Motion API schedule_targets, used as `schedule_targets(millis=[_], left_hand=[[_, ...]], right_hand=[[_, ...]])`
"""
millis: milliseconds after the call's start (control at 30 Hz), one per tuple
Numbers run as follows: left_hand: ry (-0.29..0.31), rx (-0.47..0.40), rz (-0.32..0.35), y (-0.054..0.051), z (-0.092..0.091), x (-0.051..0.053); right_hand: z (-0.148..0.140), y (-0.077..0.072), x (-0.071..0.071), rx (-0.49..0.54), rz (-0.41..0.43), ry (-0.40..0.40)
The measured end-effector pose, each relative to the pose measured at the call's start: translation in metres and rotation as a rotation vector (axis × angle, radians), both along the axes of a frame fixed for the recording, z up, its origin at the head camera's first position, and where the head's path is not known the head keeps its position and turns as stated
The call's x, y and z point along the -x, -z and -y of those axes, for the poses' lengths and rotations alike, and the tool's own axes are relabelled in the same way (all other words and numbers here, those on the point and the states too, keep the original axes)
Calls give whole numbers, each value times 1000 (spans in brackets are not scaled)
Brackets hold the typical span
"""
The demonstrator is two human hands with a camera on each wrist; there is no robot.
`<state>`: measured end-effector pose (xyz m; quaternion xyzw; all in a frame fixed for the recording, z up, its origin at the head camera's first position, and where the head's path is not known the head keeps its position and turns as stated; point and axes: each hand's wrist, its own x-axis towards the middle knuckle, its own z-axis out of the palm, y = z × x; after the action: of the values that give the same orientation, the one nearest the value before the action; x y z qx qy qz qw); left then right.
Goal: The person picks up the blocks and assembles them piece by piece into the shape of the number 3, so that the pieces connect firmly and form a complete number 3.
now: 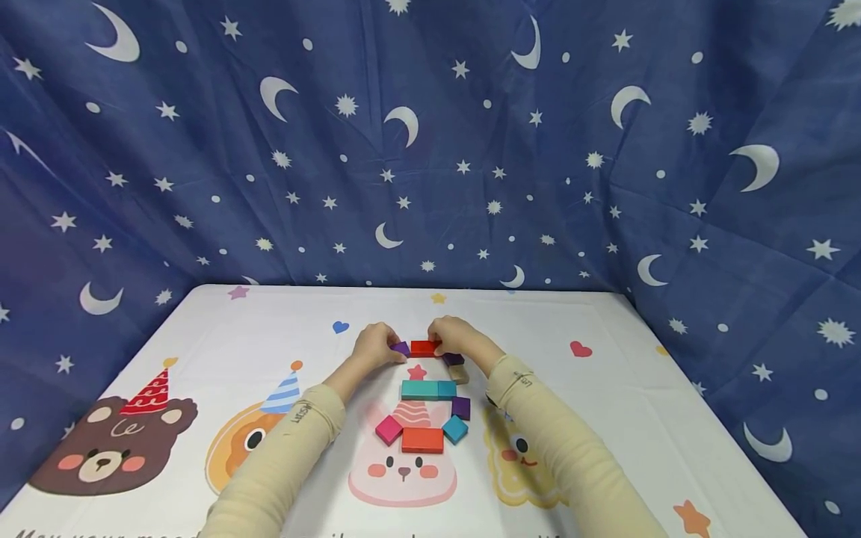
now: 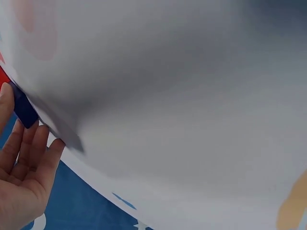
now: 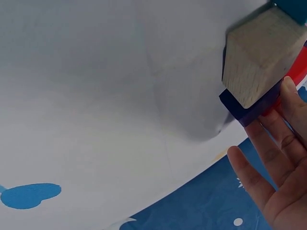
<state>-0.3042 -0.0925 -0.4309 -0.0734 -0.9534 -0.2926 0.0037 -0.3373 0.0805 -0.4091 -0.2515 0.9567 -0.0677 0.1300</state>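
My left hand (image 1: 374, 345) pinches a purple block (image 1: 401, 348) at the left end of the far row, thumb in front and fingers behind; the left wrist view shows this purple block (image 2: 24, 106) close up. Touching it on the right is a red block (image 1: 422, 349). At that block's right end, my right hand (image 1: 457, 335) holds it between thumb and fingers. A dark purple block (image 1: 454, 359) and a bare wooden block (image 1: 459, 374) run down from there. In the right wrist view, the wooden block (image 3: 264, 55) stands against the dark purple block (image 3: 247, 109), beside my fingertips.
Nearer me, a teal block (image 1: 419, 390) and a blue block (image 1: 447, 390) lie end to end. Below are a purple block (image 1: 461, 408), a blue block (image 1: 455, 429), an orange-red block (image 1: 422, 440) and a pink block (image 1: 389, 430). A starry curtain (image 1: 430, 149) hangs behind the table.
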Motion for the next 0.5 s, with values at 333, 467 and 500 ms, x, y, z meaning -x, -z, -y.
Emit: schedule_targets(millis=[333, 467, 500], left_hand=[[6, 16, -21, 1, -2, -1], [8, 17, -15, 0, -2, -2], [10, 19, -14, 0, -2, -3]], right_hand=[[0, -2, -1, -8, -3, -36], [-3, -2, -1, 18, 1, -47], [-4, -2, -1, 24, 3, -47]])
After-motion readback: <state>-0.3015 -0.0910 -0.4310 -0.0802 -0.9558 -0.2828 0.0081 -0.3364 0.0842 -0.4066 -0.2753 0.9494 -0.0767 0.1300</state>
